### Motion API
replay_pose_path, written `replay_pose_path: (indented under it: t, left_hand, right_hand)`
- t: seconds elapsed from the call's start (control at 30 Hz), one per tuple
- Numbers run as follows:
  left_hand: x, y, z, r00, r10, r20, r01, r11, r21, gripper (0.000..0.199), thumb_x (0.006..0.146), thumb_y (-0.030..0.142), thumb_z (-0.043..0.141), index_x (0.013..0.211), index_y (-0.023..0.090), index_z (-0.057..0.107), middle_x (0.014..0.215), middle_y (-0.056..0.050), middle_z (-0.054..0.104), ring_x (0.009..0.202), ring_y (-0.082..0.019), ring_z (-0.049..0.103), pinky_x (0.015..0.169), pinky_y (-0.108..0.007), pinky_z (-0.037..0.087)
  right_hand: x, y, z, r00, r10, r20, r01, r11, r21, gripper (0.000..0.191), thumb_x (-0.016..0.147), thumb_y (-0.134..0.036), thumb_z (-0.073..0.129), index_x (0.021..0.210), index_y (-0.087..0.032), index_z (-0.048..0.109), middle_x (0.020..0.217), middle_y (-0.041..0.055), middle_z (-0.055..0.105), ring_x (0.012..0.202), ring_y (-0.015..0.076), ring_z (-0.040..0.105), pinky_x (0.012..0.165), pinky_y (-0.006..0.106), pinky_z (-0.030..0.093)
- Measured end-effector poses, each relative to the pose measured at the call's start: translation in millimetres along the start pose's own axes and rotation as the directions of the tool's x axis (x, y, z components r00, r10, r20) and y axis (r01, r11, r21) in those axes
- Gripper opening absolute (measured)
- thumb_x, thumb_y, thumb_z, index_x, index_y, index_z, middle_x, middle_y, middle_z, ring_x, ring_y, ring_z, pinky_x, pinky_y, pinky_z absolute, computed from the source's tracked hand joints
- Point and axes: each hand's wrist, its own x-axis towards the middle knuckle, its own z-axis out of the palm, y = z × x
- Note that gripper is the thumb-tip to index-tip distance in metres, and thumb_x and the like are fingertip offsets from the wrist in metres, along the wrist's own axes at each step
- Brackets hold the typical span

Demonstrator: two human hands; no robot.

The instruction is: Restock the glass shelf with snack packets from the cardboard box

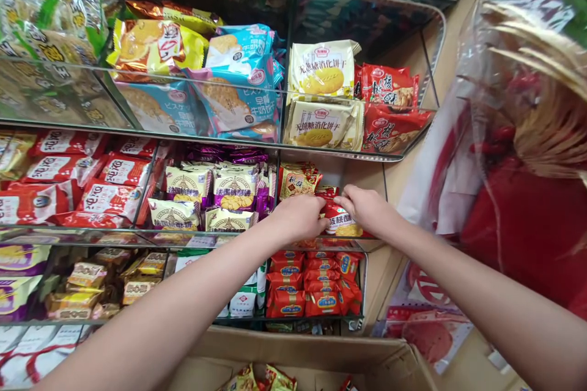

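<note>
A red cookie packet (342, 224) stands at the front of a middle-shelf compartment, between my two hands. My left hand (306, 218) is closed at its left edge, its fingers curled and partly hidden behind my own knuckles. From the other side, my right hand (361, 208) pinches near the packet's upper right part. Right behind my left hand sits a stack of gold-and-red cookie packets (299, 181). To the left, cream-and-purple cookie packets (233, 188) fill the neighbouring compartment. Below my hands lie several red-wrapped packets (321, 284) in rows.
An open cardboard box (367, 366) with some gold packets (279, 379) inside stands below the shelves. Clear shelf fronts (206, 235) and dividers edge the compartments. The upper shelf holds cream biscuit packets (321, 73) and blue biscuit packets (238, 85). Plastic-wrapped red goods (518, 226) hang at right.
</note>
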Motion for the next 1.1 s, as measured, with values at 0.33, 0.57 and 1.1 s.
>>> replay_pose_path:
  t: [0.33,0.57,1.1]
  left_hand:
    - [-2.5,0.7,-2.0,0.999,-0.014,0.040,0.014,1.000,0.008,0.042,0.085,0.037,0.043,0.124,0.023,0.050,0.119,-0.009,0.061,0.107,-0.026,0.057,0.085,-0.036,0.046]
    - [1.6,1.1,1.2,0.989,-0.015,0.146,0.012,1.000,0.019,0.040,0.091,0.034,0.033,0.123,0.021,0.052,0.127,-0.010,0.055,0.114,-0.028,0.052,0.090,-0.042,0.043]
    - [1.7,2.5,5.7,0.997,0.000,0.081,-0.003,1.000,0.031,0.042,0.090,0.037,0.032,0.109,0.013,0.061,0.114,-0.015,0.060,0.106,-0.032,0.054,0.086,-0.047,0.043]
  right_hand:
    - [7.3,3.7,-3.5,0.936,-0.128,0.327,0.125,0.992,0.032,0.017,0.074,-0.026,0.064,0.088,-0.018,0.060,0.091,0.0053,0.065,0.086,0.0201,0.060,0.065,0.025,0.040]
    - [3.0,-17.0,-3.2,0.951,0.079,0.297,-0.071,0.997,-0.036,0.052,0.071,-0.027,0.069,0.115,-0.008,0.047,0.118,0.0170,0.051,0.105,0.0255,0.053,0.084,0.037,0.044]
    - [5.7,-1.8,-3.9,0.971,-0.118,0.207,0.097,0.989,0.109,0.026,0.072,-0.019,0.061,0.096,-0.009,0.062,0.097,0.0150,0.064,0.087,0.0243,0.061,0.074,0.031,0.047]
